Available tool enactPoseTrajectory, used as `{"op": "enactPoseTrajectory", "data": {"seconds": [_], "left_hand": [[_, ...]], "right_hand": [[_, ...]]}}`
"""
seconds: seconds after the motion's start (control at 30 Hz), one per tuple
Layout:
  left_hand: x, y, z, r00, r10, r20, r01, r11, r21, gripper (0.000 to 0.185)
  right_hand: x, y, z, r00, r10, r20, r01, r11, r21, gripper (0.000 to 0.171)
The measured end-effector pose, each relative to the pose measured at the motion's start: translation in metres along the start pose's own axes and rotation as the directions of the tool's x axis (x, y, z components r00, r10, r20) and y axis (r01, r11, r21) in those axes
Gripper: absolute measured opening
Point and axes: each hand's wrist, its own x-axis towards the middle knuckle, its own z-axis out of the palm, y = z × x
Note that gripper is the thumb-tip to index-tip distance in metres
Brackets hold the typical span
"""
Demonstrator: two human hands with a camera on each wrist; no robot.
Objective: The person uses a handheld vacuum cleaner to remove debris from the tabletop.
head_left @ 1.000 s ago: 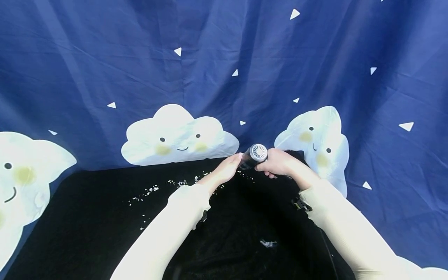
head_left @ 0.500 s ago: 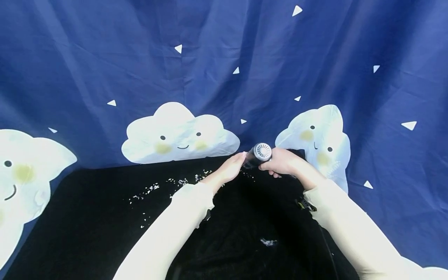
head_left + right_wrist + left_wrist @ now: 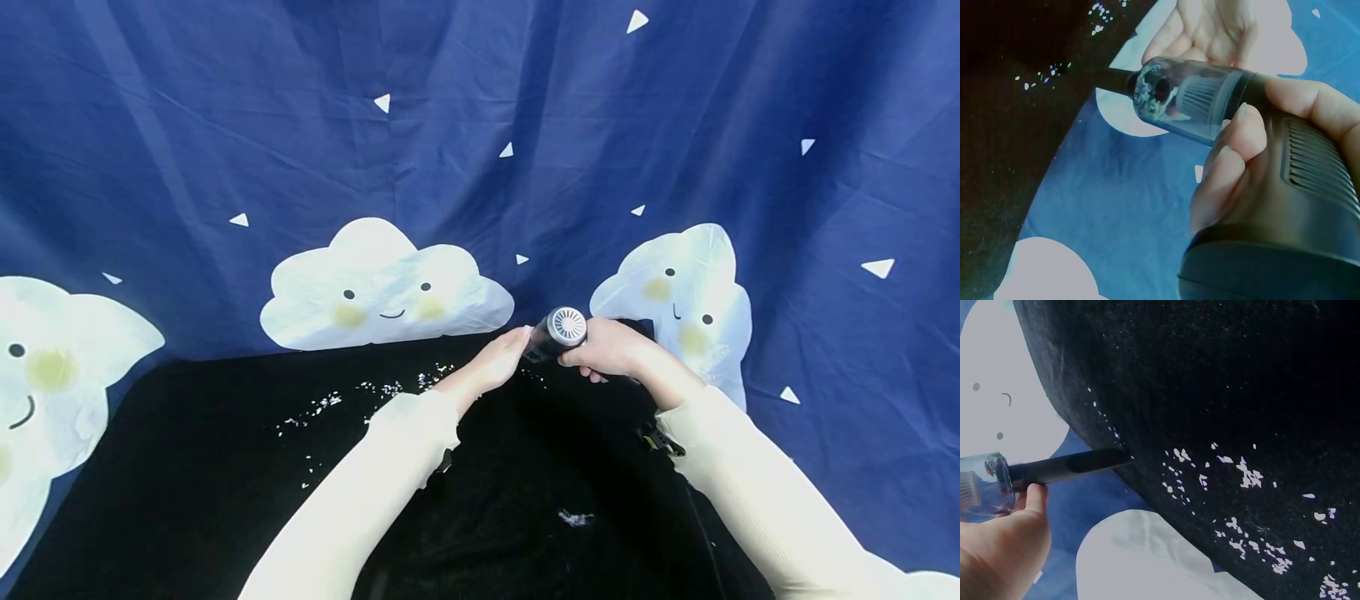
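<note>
My right hand (image 3: 609, 347) grips the dark body of a handheld vacuum cleaner (image 3: 567, 325) near the far edge of the black cloth. Its clear dust cup (image 3: 1188, 100) holds small scraps, seen in the right wrist view. The left hand (image 3: 501, 360) lies beside the cup with its fingers fairly straight, steadying it from the side. In the left wrist view the long black nozzle (image 3: 1054, 470) reaches to the cloth's edge, its tip near a thin line of white scraps. More white scraps (image 3: 1247, 475) are scattered over the cloth farther in.
The black cloth (image 3: 210, 467) covers the surface before me. Behind it hangs a blue curtain (image 3: 450, 167) printed with clouds and triangles. A small whitish patch (image 3: 576, 520) lies on the cloth's nearer part, and scattered bits (image 3: 326, 403) lie left of centre.
Both hands and the vacuum cleaner have shifted slightly to the right along the far edge. The hold on it looks the same, and the scraps in the head view look much the same.
</note>
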Motion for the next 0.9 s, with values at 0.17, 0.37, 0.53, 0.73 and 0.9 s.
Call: {"op": "enactPoseTrajectory", "data": {"seconds": [0.17, 0.37, 0.53, 0.73, 0.9], "left_hand": [[-0.001, 0.002, 0.001, 1.000, -0.007, -0.010, 0.007, 1.000, 0.018, 0.055], [0.000, 0.003, 0.005, 1.000, 0.026, -0.007, -0.026, 1.000, 0.013, 0.055], [0.000, 0.006, 0.009, 0.999, 0.035, 0.003, -0.035, 0.999, -0.002, 0.053], [0.004, 0.006, 0.012, 1.000, 0.020, 0.008, -0.020, 1.000, 0.004, 0.055], [0.007, 0.003, 0.013, 0.999, -0.027, 0.033, 0.027, 1.000, -0.003, 0.060]], "right_hand": [[-0.002, 0.002, 0.000, 1.000, -0.001, -0.003, 0.001, 1.000, 0.009, 0.025], [-0.006, 0.002, -0.003, 1.000, 0.003, 0.003, -0.003, 1.000, -0.006, 0.025], [-0.010, 0.003, -0.006, 1.000, 0.017, 0.005, -0.017, 1.000, -0.001, 0.024], [-0.010, 0.007, -0.005, 1.000, 0.011, -0.015, -0.011, 1.000, 0.015, 0.024], [-0.008, 0.009, -0.003, 0.999, 0.013, -0.036, -0.012, 1.000, 0.007, 0.025]]}}
